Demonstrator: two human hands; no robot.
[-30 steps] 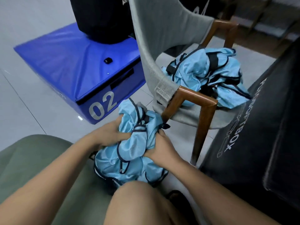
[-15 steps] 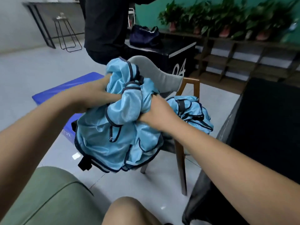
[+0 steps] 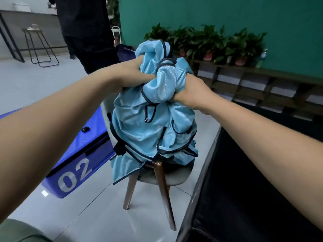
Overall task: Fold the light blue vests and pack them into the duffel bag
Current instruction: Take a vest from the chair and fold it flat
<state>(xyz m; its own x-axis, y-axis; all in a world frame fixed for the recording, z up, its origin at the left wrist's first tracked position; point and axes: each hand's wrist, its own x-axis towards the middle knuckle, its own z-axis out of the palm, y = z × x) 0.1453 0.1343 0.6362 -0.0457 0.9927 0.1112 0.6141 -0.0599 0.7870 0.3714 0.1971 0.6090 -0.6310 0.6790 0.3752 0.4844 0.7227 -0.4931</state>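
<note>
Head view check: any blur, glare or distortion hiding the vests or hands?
Head view: light blue vests, left hand and right hand are fairly sharp; wide-angle distortion stretches the forearms; small glare spot on the floor by the blue box; black surface at right too dark for detail.

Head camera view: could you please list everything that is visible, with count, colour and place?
vest bundle: one, number of vests unclear, light blue with dark trim, held up in front of the chair
chair: one, grey seat, wooden legs, behind the bundle
box marked 02: one, blue, floor at left
black box: one, right foreground
potted plants: several, green, along the teal wall
stool: one, black frame, far left
standing person: one, dark clothes, background
left grip: holds the bundle's top, left side
right grip: holds the bundle's top, right side
</note>
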